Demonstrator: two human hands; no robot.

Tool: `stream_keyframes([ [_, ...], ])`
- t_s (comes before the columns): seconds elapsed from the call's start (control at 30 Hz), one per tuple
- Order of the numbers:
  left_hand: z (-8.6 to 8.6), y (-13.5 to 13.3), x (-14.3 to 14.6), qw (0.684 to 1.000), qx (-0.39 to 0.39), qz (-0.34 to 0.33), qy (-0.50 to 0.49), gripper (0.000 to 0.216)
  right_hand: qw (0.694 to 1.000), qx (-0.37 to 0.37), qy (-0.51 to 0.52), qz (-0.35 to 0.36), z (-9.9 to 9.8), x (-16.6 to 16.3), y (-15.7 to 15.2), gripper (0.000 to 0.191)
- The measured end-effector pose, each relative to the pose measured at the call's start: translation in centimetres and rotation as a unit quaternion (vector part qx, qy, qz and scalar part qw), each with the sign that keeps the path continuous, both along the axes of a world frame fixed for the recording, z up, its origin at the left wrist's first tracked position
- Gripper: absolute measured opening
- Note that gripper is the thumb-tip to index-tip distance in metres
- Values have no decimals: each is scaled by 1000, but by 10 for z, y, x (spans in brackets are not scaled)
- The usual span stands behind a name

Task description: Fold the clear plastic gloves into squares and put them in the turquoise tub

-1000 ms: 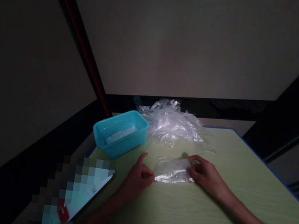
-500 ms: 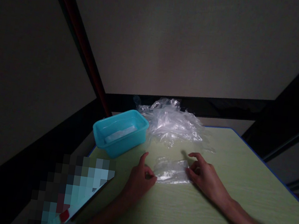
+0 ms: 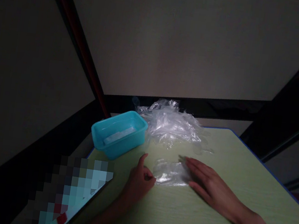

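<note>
A small clear plastic bag (image 3: 170,173) lies flat on the pale green table (image 3: 206,223). My left hand (image 3: 140,179) rests at the bag's left edge, fingers curled and pinching its corner. My right hand (image 3: 206,181) lies flat with fingers stretched out, pressing on the bag's right end. Behind them a heap of crumpled clear plastic bags (image 3: 171,124) sits at the table's far edge.
A teal plastic tub (image 3: 118,133) with a flat clear item inside stands at the far left of the table. A card or booklet, partly blurred out, lies at the near left corner (image 3: 82,191). The table has a blue rim; dark walls and rails surround it.
My right hand has gone from curled at the bag's right end to stretched flat on it. My left hand has stayed at the left corner. The bag looks flatter.
</note>
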State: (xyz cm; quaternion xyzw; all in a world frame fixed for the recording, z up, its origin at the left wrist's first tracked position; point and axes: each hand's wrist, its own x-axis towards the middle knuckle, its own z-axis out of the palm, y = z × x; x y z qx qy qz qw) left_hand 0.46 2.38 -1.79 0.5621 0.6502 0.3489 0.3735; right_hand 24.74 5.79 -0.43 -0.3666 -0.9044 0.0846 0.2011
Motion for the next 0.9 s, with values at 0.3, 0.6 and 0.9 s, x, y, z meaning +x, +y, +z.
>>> stream_keyframes([
  [0.3, 0, 0, -2, 1000, 4, -7, 0, 74, 993, 29, -112, 31, -25, 3, 1, 73],
  [0.6, 6, -3, -8, 982, 101, -13, 160, 56, 992, 57, -110, 25, -19, 0, -2, 71],
  [0.9, 4, -7, 62, 888, 216, -181, 364, 49, 986, 112, -124, -7, -28, -16, -7, 62],
])
